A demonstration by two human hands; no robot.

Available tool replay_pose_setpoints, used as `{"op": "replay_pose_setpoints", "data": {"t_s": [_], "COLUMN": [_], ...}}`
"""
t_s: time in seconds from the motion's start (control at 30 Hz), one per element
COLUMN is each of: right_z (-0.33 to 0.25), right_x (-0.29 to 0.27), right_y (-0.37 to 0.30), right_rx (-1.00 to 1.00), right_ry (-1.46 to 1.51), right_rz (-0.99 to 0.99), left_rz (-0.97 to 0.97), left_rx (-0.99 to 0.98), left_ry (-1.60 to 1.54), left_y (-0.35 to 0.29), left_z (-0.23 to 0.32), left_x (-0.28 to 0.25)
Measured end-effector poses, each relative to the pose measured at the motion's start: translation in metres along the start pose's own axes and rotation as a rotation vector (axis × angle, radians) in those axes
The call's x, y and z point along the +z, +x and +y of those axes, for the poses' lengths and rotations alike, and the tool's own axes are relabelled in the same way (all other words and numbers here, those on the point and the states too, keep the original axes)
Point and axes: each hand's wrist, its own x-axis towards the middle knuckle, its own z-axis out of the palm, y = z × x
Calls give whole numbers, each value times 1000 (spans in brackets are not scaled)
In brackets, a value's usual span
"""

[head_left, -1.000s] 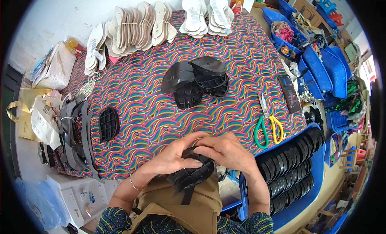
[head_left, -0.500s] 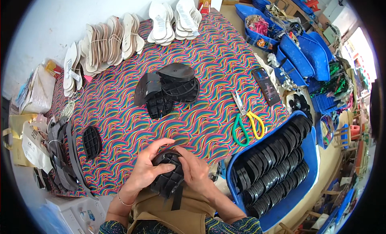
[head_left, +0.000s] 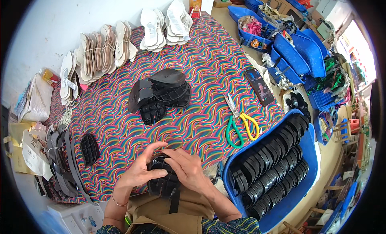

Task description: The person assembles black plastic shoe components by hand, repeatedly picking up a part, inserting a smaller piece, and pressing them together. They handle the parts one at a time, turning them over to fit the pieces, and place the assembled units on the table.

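Note:
Close to my body, at the near edge of the table, both hands hold a black shoe sole with a grid of ribs on its face. My left hand grips its left side, with the thumb lying across the ribs and the index finger curled over the far end. From the right, my right hand closes its fingers over the far end and right edge. The fingers partly cover the sole. Farther up the table is a small pile of similar black soles. A single black ribbed piece lies at the left.
Green-and-yellow-handled scissors and a phone lie on the patterned tablecloth. At right stands a blue tub packed with rows of black soles. Tied insole bundles lean against the wall; dark strips lie at left.
My right hand's fingers have come farther over the sole's far end. The sole has shifted slightly left in view; the whole scene has shifted left too.

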Motion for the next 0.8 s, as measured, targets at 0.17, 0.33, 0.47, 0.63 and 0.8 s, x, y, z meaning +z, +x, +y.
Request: {"op": "replay_pose_setpoints", "data": {"t_s": [0.17, 0.33, 0.47, 0.63, 0.8], "right_z": [5, 1, 6, 0, -1], "right_x": [1, 5, 5, -3, -6], "right_y": [-4, -5, -8, 4, 9], "right_rx": [-3, 49, 76, 116, 55], "right_ry": [80, 93, 92, 138, 72], "right_rz": [-1, 23, 44, -65, -109], "left_rz": [1, 94, 121, 33, -120], "left_rx": [-62, 0, 85, 73, 67], "left_ry": [-245, 46, 183, 229, 138], "left_y": [-2, -4, -3, -6, -3], "left_z": [-3, 0, 3, 6, 4], "left_x": [-1, 4, 12, 8, -3]}}
